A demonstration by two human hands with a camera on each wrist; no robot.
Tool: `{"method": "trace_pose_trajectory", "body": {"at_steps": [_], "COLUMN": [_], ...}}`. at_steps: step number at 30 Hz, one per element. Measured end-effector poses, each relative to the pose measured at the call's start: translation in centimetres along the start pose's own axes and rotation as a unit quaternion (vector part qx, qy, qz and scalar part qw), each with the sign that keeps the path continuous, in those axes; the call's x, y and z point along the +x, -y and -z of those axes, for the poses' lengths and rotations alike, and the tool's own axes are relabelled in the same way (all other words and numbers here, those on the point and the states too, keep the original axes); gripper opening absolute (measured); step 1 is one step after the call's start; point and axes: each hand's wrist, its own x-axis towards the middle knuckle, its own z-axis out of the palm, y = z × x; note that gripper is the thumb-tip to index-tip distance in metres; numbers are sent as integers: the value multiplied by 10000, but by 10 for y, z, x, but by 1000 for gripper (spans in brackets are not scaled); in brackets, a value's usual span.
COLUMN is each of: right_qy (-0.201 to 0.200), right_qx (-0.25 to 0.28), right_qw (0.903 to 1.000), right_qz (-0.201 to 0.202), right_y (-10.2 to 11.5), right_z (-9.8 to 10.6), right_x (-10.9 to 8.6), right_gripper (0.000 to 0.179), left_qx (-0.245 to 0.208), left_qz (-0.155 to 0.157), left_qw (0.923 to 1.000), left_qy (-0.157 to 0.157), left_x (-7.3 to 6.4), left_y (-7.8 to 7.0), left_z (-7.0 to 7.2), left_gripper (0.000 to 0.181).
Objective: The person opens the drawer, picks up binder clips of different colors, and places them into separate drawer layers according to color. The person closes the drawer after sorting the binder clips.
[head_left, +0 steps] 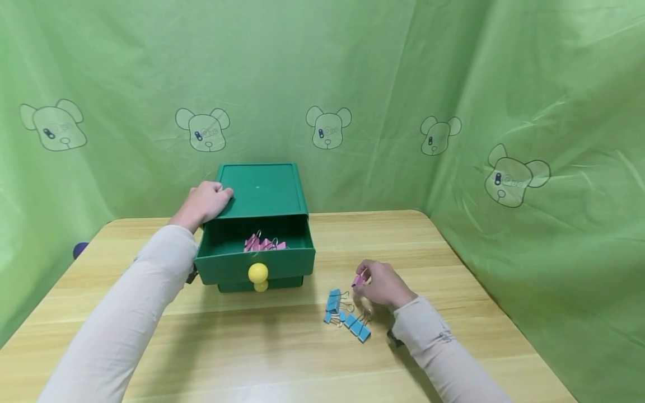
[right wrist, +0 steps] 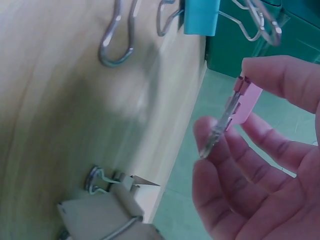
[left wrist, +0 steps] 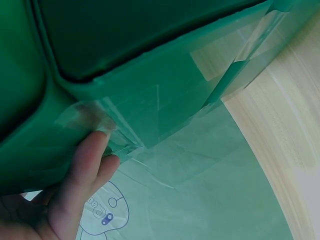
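A green drawer box [head_left: 262, 190] stands on the table, its upper drawer [head_left: 221, 271] pulled out with several pink binder clips [head_left: 264, 244] inside. My left hand [head_left: 204, 204] grips the box's top left edge; in the left wrist view its fingers [left wrist: 87, 162] touch the green side. To the right of the box, my right hand [head_left: 381, 282] pinches a pink binder clip [head_left: 358, 280] between thumb and fingers. The right wrist view shows that clip's pink body [right wrist: 246, 105] and wire handles at the fingertips. Just left of this hand lie blue binder clips [head_left: 358, 327].
A yellow knob [head_left: 258, 272] sticks out from the upper drawer, with another below it. Green curtains [head_left: 373, 67] with bear-head prints hang behind and to the right of the wooden table [head_left: 242, 358]. A grey-beige piece [right wrist: 97, 215] with wire loops shows low in the right wrist view.
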Motion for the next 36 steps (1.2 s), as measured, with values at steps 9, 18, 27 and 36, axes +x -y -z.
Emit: {"method": "trace_pose_trajectory", "body": {"at_steps": [9, 18, 27, 36], "right_qy": [-173, -267, -403, -572], "right_qx": [96, -13, -130, -71], "right_qw": [9998, 9994, 9978, 9956], "right_qz": [100, 222, 515, 741], "right_y": [6, 12, 18, 22], "right_z": [4, 10, 17, 20], "right_x": [-1, -2, -1, -3], "right_gripper": [36, 39, 39, 36], "left_qx": [-45, -65, -70, -51], "left_qz": [59, 40, 49, -8], "left_qw": [10000, 10000, 10000, 10000], "left_qy": [7, -13, -8, 6], "left_x": [-1, -2, 0, 0], "left_y": [0, 0, 0, 1], "left_z": [1, 0, 1, 0], "left_gripper": [38, 39, 38, 39]}}
